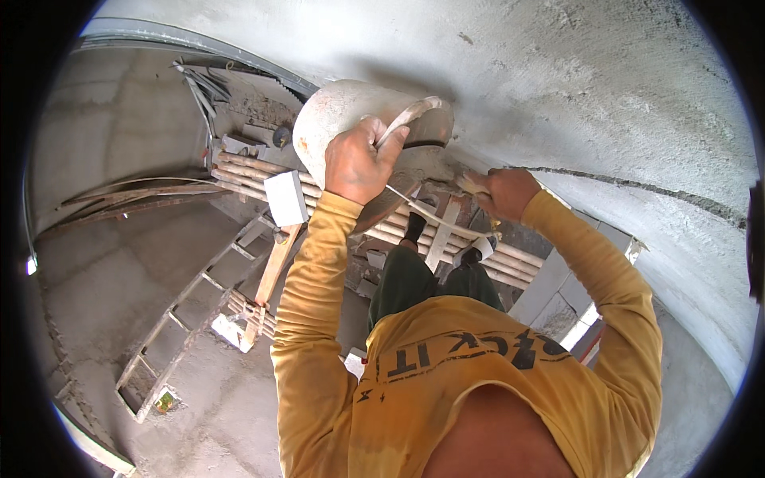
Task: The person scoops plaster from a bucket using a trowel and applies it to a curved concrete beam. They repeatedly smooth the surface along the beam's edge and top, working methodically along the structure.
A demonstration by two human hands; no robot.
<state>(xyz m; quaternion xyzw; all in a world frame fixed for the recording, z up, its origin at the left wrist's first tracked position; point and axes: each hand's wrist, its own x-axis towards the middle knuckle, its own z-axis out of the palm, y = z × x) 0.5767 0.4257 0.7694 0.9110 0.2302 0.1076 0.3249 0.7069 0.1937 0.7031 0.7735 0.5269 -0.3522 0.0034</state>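
Observation:
My left hand [358, 163] is closed on the pale rim strip or handle of a large off-white bucket [323, 119], which is tilted against the grey plastered wall [606, 88]. The inside of the bucket shows grey-brown; what lies in it is unclear. My right hand [510, 193] is closed around a pale tan tool [474, 183], right of the bucket and close to the wall, near a dark, rough crack [621, 181] running along it. The working end of the tool is too small to make out. A thin white strap hangs below the bucket.
My feet stand on a scaffold of wooden poles [506, 263]. A white block [284, 199] sits on the poles near a timber plank [277, 269]. Below left, a metal ladder [177, 322] lies over the concrete floor [159, 263]. Loose boards and cables lie along the far left.

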